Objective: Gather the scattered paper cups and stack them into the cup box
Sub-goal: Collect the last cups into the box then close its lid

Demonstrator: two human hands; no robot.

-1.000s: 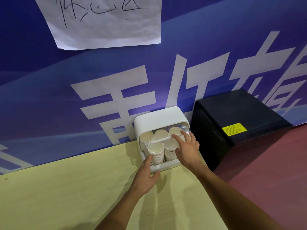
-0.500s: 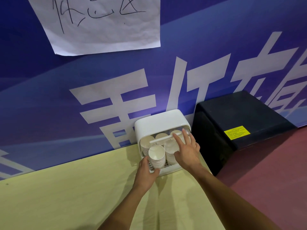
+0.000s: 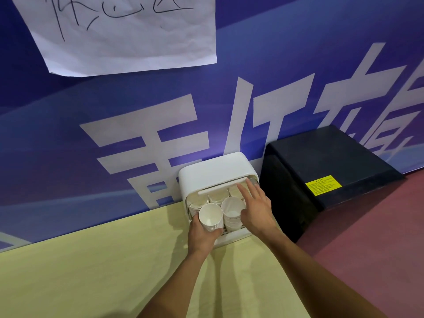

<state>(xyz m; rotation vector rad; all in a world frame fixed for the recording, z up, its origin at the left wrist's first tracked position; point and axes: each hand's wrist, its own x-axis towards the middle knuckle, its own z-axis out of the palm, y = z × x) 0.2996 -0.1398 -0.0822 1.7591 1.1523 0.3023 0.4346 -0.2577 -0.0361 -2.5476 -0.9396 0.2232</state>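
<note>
White plastic box (image 3: 215, 169) is sitting at the back edge of the yellow table (image 3: 91, 260), backing onto the blue banner (image 3: 91, 115). Lid (image 3: 221, 186) is standing partly raised: clear panel, white front edge running across the opening.

Left hand (image 3: 202, 235) is gripping a cup stack (image 3: 210, 218) from below and the side, with fingers curled round the lower cups. Stack is sitting at the box's front left with its mouth tilting toward the camera. Can't tell if its base is resting on the box floor or hanging clear of it.

Right hand (image 3: 258, 211) is reaching in from the right, holding nothing. Its fingers (image 3: 244, 192) are lying straight and spread, with the tips touching the right end of the lid's front edge.

Second stack (image 3: 231, 212) is standing in the front right of the box, just beside the held stack and against the right hand's thumb side. Rear cups (image 3: 218, 195) are showing under the lid; their rims are partly hidden, so the count is unclear.

Black case (image 3: 325, 157) is standing on the red floor (image 3: 378, 237) right of the table, near the box but not touching it, and is carrying a yellow label (image 3: 323, 185). Paper sheet (image 3: 128, 35) with handwriting is hanging on the banner, top left.
</note>
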